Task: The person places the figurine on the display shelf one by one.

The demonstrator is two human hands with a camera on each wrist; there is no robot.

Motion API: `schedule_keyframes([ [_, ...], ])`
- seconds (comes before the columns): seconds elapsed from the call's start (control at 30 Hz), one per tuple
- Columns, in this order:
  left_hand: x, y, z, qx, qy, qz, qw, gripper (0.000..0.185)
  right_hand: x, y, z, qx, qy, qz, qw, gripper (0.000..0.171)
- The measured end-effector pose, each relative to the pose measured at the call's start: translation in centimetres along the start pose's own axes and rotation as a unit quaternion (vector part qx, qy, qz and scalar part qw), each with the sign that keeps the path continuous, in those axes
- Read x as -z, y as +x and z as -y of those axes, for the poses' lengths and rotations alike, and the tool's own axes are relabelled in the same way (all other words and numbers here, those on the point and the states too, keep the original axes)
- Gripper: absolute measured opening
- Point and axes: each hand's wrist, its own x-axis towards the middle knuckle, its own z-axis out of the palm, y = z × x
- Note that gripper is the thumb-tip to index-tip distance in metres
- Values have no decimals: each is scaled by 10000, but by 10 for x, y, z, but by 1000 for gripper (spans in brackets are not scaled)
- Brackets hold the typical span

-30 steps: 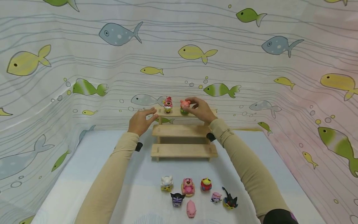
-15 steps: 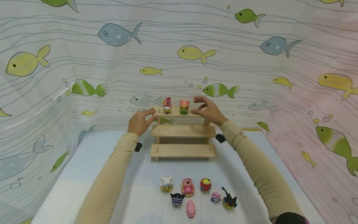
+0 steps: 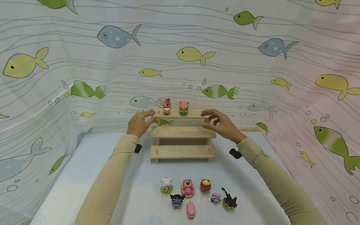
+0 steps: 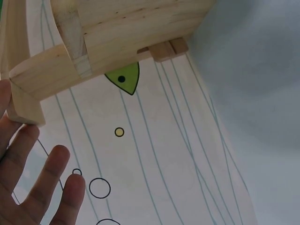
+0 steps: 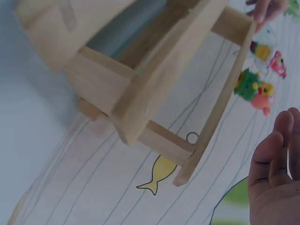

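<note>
Figurines are the thing here, and the wooden stepped shelf is the landmark. Going left to right: left hand sits at the shelf's top-left corner, fingers relaxed, touching the end of the top step, not holding anything. On the top step stand two figurines, a red-hatted one and a pink bear just beside it. Right hand hovers off the shelf's right end, fingers loosely spread, empty. Both lower steps are bare. In front of the shelf, seven more figurines sit in a cluster on the surface. So I'd say two are placed, seven left.
</note>
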Motion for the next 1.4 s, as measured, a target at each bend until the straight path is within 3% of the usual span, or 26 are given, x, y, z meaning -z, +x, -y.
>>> schedule_keyframes([
  [0.37, -1, 1, 0, -27, -39, -29, 10000, 43, -11, -70, -2, -172, -167, 212, 9995, 44],
  [0.67, -1, 0, 0, -72, -106, -61, 9999, 45, -27, -109, -9, 3, -190, 624, 9979, 47],
  [1.0, 1, -2, -1, -41, -117, -84, 9999, 45, -47, -142, -14, -210, -154, 1300, 9912, 48],
  [1.4, -5, -2, 3, -150, -105, -150, 9997, 46, -64, -158, -17, -514, -284, 1761, 9826, 43],
])
